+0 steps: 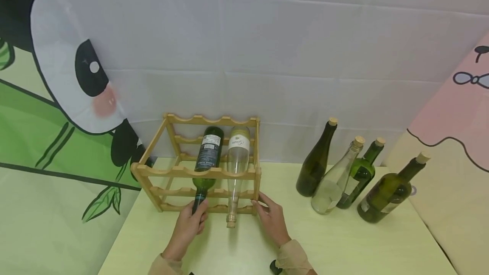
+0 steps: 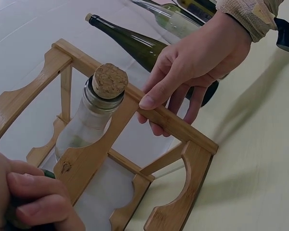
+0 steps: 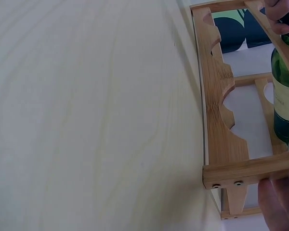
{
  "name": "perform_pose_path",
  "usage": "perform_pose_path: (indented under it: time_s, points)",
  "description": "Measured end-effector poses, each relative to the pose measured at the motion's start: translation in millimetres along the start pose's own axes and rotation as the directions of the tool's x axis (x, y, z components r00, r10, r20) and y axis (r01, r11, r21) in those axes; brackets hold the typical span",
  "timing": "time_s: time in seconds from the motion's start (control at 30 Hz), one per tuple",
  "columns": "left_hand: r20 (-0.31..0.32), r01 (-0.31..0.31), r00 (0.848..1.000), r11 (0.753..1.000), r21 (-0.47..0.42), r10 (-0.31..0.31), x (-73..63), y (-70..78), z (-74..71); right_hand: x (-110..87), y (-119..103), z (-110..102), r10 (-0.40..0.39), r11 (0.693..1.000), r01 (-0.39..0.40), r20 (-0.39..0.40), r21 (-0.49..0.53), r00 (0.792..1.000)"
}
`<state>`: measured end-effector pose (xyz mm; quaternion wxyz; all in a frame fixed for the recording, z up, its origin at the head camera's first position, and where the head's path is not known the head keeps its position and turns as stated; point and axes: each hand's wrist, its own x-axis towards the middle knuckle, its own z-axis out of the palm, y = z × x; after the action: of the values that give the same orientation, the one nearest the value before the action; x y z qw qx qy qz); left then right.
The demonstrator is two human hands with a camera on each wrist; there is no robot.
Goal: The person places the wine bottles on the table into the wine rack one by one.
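A wooden wine rack [image 1: 217,175] stands at the back of the table. My left hand [image 1: 191,220] grips the neck of a dark green wine bottle [image 1: 208,156], which lies on the rack with its neck toward me. Beside it a clear glass bottle [image 1: 237,160] rests in the rack, its cork [image 2: 110,81] facing out. My right hand [image 1: 272,217] holds the rack's front right post, thumb on one side and fingers on the other in the left wrist view. The left hand [image 2: 33,192] is partly cut off there.
To the right of the rack stand several corked bottles: a dark slim one [image 1: 315,160], a clear one [image 1: 334,181], a green one [image 1: 359,173] and a wide dark one [image 1: 389,192]. A printed cloth [image 1: 275,54] hangs behind the table [image 1: 336,241].
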<state>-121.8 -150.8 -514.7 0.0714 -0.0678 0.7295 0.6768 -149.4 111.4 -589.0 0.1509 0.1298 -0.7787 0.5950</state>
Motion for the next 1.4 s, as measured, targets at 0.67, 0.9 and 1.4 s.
perform_pose_path:
  time_s: [0.67,0.9,1.4]
  points:
    - [0.015,-0.034,0.999,0.999,-0.002,0.034,10.0,0.3,-0.5,0.3,1.2,1.0,0.000,1.000,0.001,-0.008,0.025,1.000]
    - [0.020,-0.038,0.999,0.999,0.018,0.037,11.7,-0.9,-1.8,-0.3,0.7,0.6,-0.008,1.000,0.008,0.004,0.010,1.000]
    - [0.019,-0.042,0.999,0.996,0.080,0.040,10.3,-2.4,-4.0,-6.3,-0.6,-5.4,0.037,0.999,-0.037,0.054,-0.001,0.998]
